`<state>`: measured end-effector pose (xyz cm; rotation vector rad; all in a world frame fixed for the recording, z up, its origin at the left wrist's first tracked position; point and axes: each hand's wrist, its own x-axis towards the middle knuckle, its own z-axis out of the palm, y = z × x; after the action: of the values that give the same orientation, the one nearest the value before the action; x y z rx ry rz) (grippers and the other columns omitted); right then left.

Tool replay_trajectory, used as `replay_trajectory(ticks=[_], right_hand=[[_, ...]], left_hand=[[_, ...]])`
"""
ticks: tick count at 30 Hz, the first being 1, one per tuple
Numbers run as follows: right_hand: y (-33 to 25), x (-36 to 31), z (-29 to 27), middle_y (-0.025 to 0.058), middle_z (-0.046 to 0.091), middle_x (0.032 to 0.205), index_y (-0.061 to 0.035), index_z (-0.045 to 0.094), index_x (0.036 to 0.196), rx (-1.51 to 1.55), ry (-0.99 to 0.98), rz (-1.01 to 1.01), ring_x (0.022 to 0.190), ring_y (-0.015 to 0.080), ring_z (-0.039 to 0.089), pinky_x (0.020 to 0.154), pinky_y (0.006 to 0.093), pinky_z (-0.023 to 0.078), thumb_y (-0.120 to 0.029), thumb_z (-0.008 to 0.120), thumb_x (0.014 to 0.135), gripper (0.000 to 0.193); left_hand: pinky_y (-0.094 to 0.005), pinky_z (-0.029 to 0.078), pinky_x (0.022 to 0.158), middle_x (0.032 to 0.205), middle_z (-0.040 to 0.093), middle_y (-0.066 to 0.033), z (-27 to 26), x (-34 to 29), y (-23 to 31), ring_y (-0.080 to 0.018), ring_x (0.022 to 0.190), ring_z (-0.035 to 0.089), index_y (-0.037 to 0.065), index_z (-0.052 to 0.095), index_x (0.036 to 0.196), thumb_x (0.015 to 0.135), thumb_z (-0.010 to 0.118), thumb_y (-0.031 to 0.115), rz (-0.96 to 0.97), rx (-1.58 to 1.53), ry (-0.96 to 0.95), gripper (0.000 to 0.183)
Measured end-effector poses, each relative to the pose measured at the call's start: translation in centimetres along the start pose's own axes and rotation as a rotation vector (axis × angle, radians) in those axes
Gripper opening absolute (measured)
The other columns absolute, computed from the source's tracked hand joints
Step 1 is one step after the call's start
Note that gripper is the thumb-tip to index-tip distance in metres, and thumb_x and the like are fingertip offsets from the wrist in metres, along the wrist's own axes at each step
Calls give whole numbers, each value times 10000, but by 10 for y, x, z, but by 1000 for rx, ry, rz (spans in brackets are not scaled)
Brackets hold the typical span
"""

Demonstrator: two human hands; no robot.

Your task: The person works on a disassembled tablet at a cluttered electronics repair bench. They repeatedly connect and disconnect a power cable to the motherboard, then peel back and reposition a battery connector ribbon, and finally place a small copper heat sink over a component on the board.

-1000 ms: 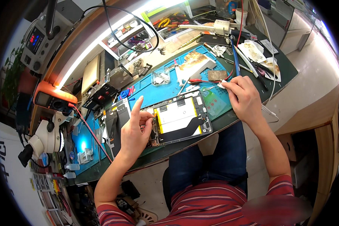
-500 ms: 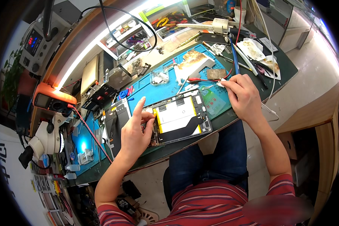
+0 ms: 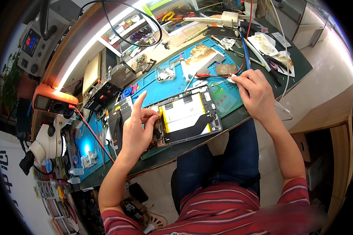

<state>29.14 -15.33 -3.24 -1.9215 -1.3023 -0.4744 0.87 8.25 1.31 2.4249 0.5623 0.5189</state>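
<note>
An opened tablet (image 3: 190, 117) lies on the bench with its white battery, yellow edge strips and a black ribbon cable exposed. My left hand (image 3: 136, 127) is over its left end, index finger raised, thumb and curled fingers brought together beside the yellow strip. What they pinch, if anything, is too small to make out. To the right of the tablet, my right hand (image 3: 253, 92) pinches a small white wad (image 3: 231, 79) between thumb and fingers, above the edge of the blue mat (image 3: 174, 92). A translucent green sheet (image 3: 225, 100) lies just below that wad.
A black panel (image 3: 119, 123) lies left of the tablet. An orange multimeter (image 3: 53, 101) and a microscope (image 3: 47, 143) stand at the left. Behind lie a clear box of small parts (image 3: 165, 73), a scorched white block (image 3: 202, 58), a metal block (image 3: 226, 69) and red-tipped leads.
My left thumb and curled fingers have come closer together at the tablet's left end. My right hand has shifted slightly, still pinching the white wad. The view has tilted a little.
</note>
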Motion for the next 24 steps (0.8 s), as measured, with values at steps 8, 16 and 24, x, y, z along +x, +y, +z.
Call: replay_trajectory(ticks=[8,16,24], right_hand=[[-1,0,0,62,659,962,-44,791,1107,0,-4,-6,904,264,613,787,387,521,21,729,916,211],[1,-1,1,52,657,959,-55,798,1111,0,-2,6,901,259,615,782,382,521,16,734,914,219],[0,0,1,43,652,950,-75,800,1103,-19,-16,21,922,259,626,811,399,544,8,743,892,234]], left_hand=[[-345,634,882,1024,799,-126,-1,-1,2,-180,938,780,38,365,1664,1005,701,-41,-30,17,5,744],[-357,634,925,1078,764,-109,6,-10,1,-208,986,768,39,405,1650,956,753,-52,160,112,13,781],[-344,619,827,1003,760,-117,12,-1,-4,-245,909,771,39,482,1607,946,756,-58,354,379,95,722]])
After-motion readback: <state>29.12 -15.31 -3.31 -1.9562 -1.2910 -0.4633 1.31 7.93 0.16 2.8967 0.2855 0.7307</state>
